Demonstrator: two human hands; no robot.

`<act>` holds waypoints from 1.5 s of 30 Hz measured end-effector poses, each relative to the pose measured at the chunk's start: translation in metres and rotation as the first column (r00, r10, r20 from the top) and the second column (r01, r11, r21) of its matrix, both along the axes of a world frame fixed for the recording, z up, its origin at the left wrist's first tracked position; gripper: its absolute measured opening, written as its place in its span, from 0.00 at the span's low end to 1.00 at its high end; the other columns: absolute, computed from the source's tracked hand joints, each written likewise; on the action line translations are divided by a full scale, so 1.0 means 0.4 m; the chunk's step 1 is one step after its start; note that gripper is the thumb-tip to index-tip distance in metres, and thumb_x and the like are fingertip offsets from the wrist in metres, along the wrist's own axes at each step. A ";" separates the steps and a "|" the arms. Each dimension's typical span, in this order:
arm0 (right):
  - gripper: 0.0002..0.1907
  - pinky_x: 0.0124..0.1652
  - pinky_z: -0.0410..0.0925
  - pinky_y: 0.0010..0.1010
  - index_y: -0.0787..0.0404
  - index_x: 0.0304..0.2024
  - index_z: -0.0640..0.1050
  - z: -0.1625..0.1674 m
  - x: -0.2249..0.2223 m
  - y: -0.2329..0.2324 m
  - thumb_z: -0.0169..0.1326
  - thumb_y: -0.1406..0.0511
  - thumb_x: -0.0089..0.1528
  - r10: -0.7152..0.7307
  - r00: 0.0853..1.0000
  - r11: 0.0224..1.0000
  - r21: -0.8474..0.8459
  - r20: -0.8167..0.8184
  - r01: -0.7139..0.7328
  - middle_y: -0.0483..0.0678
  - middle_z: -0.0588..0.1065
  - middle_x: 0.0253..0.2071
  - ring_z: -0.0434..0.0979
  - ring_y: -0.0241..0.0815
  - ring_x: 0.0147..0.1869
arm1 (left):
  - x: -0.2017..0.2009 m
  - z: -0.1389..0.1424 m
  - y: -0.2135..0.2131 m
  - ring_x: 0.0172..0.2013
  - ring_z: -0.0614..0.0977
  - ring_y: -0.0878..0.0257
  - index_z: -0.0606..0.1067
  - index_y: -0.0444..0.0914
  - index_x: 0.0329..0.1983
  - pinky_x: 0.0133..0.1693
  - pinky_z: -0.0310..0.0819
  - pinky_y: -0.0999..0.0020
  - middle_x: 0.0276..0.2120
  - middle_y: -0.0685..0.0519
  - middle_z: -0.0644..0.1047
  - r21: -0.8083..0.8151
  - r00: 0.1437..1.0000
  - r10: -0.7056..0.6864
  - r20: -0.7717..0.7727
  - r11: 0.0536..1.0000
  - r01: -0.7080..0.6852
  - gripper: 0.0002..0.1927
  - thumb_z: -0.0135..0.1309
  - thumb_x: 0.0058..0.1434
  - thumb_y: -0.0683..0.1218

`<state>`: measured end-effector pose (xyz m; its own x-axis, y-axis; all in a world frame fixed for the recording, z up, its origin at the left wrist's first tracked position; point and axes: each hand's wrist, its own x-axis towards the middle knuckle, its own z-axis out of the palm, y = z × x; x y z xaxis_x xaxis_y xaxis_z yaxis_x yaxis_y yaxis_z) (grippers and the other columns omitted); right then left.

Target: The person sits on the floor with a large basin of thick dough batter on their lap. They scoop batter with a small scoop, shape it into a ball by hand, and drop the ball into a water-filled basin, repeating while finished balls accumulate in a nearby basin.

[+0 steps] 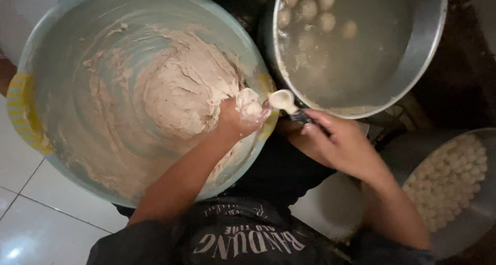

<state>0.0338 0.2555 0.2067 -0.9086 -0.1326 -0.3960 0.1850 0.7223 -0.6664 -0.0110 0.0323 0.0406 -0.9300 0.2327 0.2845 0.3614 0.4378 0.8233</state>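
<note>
A lump of pale, sticky paste [250, 104] bulges out of the top of the person's left hand [238, 121], squeezed up between the thumb and the curled forefinger; the fingers are closed into a fist around it, smeared with the same mix. That fist sits at the right-hand rim of a big round pale-blue plastic basin with yellow-striped handles [21, 107], and the forearm runs up to it from the lower middle, across the basin's near edge. Inside the basin a thick mound of greyish-beige dough [178, 92] clings to the middle and the far wall, with streaks scraped over the rest.

The right hand [338, 143] comes in from the lower right, wrist bent, fingers pinched tightly on the dark handle of a small spoon [283, 100]. The spoon's pale, coated bowl lies just beside the lump, nearly touching it, right over the gap between basin and pot.

Beyond the spoon stands a wide metal pot of cloudy water [421, 48], with several round pale balls [318, 9] floating at its far side. At the lower right, a metal bowl [480, 218] is heaped with many small whitish balls [447, 180]. White floor tiles [31, 213] show at the left.
</note>
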 end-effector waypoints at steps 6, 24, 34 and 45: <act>0.21 0.39 0.70 0.32 0.64 0.62 0.74 -0.014 0.003 -0.076 0.53 0.64 0.67 0.086 0.994 0.996 -0.026 -0.059 -0.088 0.49 0.79 0.36 0.78 0.37 0.38 | 0.023 0.011 0.020 0.26 0.82 0.47 0.78 0.41 0.28 0.31 0.76 0.55 0.25 0.49 0.78 -0.042 0.982 -0.109 0.154 0.992 0.117 0.08 0.65 0.49 0.47; 0.19 0.46 0.71 0.38 0.60 0.62 0.77 0.013 -0.035 0.061 0.55 0.66 0.68 -0.068 0.944 0.940 0.296 -0.323 0.169 0.59 0.78 0.46 0.80 0.55 0.47 | 0.021 -0.128 0.004 0.25 0.79 0.44 0.75 0.40 0.26 0.29 0.73 0.51 0.24 0.47 0.77 -0.091 0.991 0.110 -0.079 0.989 -0.117 0.09 0.62 0.57 0.46; 0.23 0.44 0.72 0.40 0.58 0.63 0.74 0.007 -0.009 -0.061 0.56 0.64 0.65 0.090 0.981 0.975 0.219 -0.174 -0.051 0.59 0.78 0.48 0.80 0.56 0.44 | 0.008 -0.030 0.026 0.30 0.82 0.47 0.79 0.42 0.30 0.40 0.74 0.42 0.27 0.49 0.80 -0.287 0.967 -0.093 0.236 0.944 0.161 0.14 0.58 0.59 0.57; 0.21 0.43 0.70 0.52 0.57 0.63 0.76 -0.055 -0.106 0.131 0.56 0.65 0.67 -0.025 0.980 0.763 0.629 -0.199 0.147 0.58 0.77 0.48 0.77 0.64 0.49 | -0.109 -0.344 -0.500 0.43 0.79 0.42 0.81 0.43 0.50 0.49 0.69 0.45 0.38 0.40 0.80 -0.854 0.838 0.536 0.102 0.480 -0.203 0.22 0.49 0.64 0.60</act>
